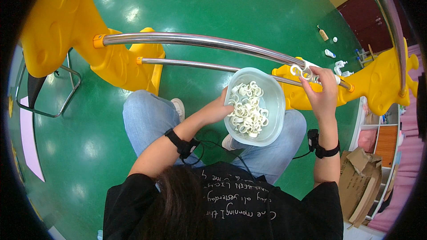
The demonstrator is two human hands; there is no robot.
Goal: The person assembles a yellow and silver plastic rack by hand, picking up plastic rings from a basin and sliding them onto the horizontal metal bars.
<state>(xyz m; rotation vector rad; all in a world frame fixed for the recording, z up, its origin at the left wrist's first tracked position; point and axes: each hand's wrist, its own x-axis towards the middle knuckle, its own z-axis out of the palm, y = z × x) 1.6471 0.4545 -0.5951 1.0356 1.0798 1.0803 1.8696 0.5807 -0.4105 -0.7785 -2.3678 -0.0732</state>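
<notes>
My left hand [217, 109] grips the left rim of a pale blue plastic basin [279, 111], with the thumb over its edge. The basin rests over my right thigh, tilted slightly. Inside it lies a loose heap of small white C-shaped plastic rings [249, 115]. Up at the right end of the upper metal bar [200, 41], my right hand [322, 88] is closed, fingertips pinching white plastic rings [306, 73] against or just beside the bar. Part of the rings is hidden by the fingers, so I cannot tell whether they are hooked on the bar.
Yellow plastic giraffe-shaped stands [58, 22] hold the metal bars on both sides. A folding chair [66, 93] stands at left. Several bottles [322, 34] are on the green floor at far right. Cardboard [356, 186] leans by a shelf [386, 140] at right. Cables run from my wristbands.
</notes>
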